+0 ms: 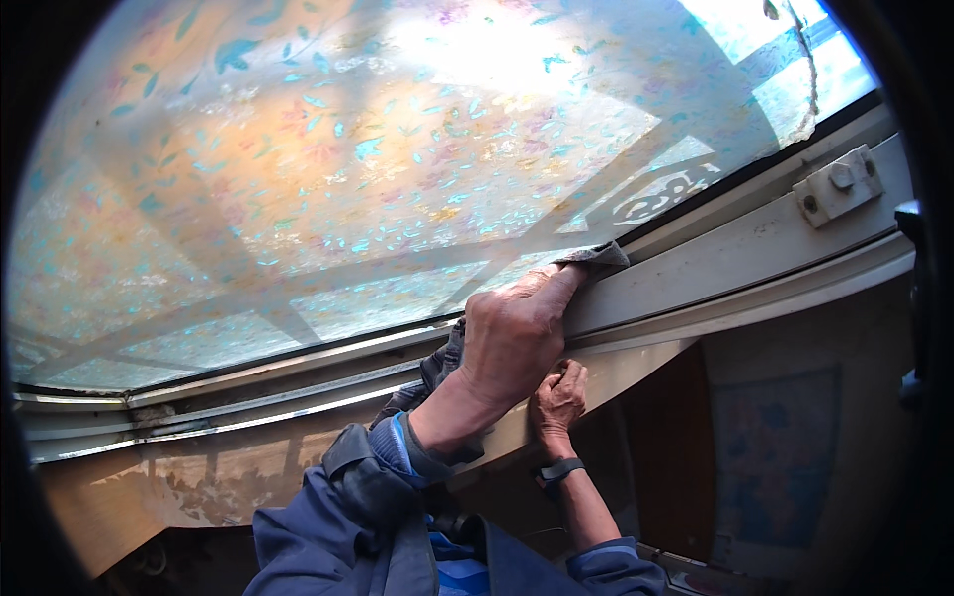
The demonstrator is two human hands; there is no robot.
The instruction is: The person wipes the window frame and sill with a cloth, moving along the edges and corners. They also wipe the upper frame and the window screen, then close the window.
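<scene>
My left hand [514, 328] presses a grey cloth [600, 255] into the lower edge of the window, where the glass meets the white frame [715, 261]. A darker, bunched part of what looks like the same cloth hangs below that hand, partly hidden behind the wrist. Patterned film with leaves and flowers covers the window pane [373, 171]. Lower down, my right hand [560, 398] is at the edge of the wooden sill [633, 365], its fingers curled. Whether those fingers grip the sill's edge is hidden. A dark band circles the right wrist.
A white latch fitting [838, 185] is fixed to the frame at the right. Along the frame run sliding tracks [298, 406], with dirt in the left corner. The sill's surface is worn and peeling at the left [216, 492]. A blue-toned poster [779, 447] hangs in shadow.
</scene>
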